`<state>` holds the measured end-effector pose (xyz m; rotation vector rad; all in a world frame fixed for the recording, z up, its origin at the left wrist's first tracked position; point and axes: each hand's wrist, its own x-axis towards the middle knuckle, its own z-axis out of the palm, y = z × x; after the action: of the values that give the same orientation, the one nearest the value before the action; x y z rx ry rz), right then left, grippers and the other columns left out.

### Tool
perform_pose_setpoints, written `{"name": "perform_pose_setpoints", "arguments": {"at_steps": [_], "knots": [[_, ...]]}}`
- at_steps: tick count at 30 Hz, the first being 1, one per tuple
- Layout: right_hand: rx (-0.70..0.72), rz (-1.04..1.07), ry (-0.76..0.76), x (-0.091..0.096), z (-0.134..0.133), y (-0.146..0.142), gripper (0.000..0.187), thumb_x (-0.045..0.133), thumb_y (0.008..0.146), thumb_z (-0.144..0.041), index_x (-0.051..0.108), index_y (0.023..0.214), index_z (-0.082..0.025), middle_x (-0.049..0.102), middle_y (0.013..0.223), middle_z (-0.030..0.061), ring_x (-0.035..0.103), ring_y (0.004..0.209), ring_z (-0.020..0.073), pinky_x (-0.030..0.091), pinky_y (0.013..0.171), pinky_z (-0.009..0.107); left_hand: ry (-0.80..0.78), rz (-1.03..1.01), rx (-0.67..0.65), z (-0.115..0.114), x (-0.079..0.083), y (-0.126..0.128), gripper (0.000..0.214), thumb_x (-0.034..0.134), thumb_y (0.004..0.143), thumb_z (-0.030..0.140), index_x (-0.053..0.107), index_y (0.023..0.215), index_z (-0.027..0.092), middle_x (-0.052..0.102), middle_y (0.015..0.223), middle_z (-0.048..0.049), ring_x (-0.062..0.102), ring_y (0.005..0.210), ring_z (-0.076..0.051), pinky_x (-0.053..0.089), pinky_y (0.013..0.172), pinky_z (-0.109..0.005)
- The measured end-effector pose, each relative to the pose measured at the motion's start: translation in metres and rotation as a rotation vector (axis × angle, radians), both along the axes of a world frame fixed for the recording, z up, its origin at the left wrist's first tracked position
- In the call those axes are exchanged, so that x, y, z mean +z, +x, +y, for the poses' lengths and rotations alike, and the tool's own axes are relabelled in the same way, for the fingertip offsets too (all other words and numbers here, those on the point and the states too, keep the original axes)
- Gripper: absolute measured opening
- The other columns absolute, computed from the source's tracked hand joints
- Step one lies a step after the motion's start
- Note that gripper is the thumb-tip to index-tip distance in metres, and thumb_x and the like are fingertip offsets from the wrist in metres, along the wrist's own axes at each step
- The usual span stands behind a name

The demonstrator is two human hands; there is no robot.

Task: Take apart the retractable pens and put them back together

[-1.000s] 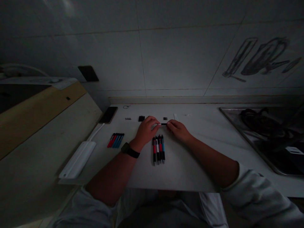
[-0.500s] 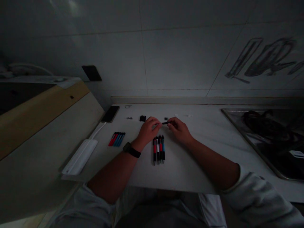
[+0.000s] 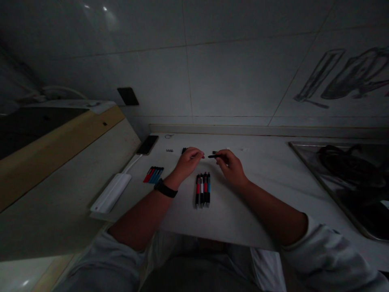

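Note:
My right hand pinches a slim black pen part between thumb and fingers, its free end pointing left. Facing it across a small gap is my left hand, with fingertips pressed together; whatever they hold is too small to make out. Several click pens in red, white and blue with black grips lie side by side just below the hands. Farther left are red and blue pen barrels in a row. Small black pieces are partly hidden behind my left hand, and small metal pieces lie beyond.
A phone on a white cable connects to a white power bank or adapter at the left. On the right, a metal-rimmed sink or tray holds dark items. The tiled wall closes off the counter's back.
My hands have drawn slightly apart, and a gap now shows between my left fingertips and the black pen part in my right hand. The camera view has shifted a little.

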<state>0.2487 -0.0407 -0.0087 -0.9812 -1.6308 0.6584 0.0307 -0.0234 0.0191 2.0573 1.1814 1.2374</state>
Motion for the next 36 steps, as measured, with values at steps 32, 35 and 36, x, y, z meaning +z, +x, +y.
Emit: {"name": "perform_pose_setpoints", "arguments": {"at_steps": [32, 35, 36], "knots": [[0.095, -0.168, -0.060, -0.011, 0.006, -0.001, 0.016, 0.061, 0.096, -0.032, 0.065, 0.109, -0.024, 0.068, 0.091, 0.0035, 0.062, 0.077, 0.0180, 0.049, 0.071, 0.033, 0.143, 1.140, 0.101, 0.089, 0.001, -0.126, 0.024, 0.056, 0.093, 0.017, 0.079, 0.096, 0.022, 0.064, 0.125, -0.0150, 0.059, 0.114, -0.032, 0.040, 0.100, -0.051], [0.103, -0.185, -0.053, -0.011, 0.005, -0.001, 0.015, 0.061, 0.096, -0.031, 0.066, 0.109, -0.024, 0.068, 0.090, 0.0031, 0.061, 0.075, 0.0173, 0.049, 0.070, 0.032, 0.117, 1.073, 0.100, 0.089, 0.001, -0.131, 0.021, 0.060, 0.090, 0.017, 0.078, 0.097, 0.023, 0.065, 0.124, -0.0145, 0.060, 0.114, -0.033, 0.040, 0.102, -0.051], [0.107, -0.186, -0.053, -0.011, 0.006, -0.001, 0.016, 0.061, 0.096, -0.031, 0.066, 0.109, -0.024, 0.068, 0.091, 0.0033, 0.061, 0.076, 0.0173, 0.049, 0.071, 0.032, 0.107, 1.056, 0.105, 0.088, 0.002, -0.133, 0.020, 0.062, 0.088, 0.018, 0.078, 0.100, 0.023, 0.065, 0.126, -0.0143, 0.060, 0.115, -0.033, 0.041, 0.102, -0.051]]}}
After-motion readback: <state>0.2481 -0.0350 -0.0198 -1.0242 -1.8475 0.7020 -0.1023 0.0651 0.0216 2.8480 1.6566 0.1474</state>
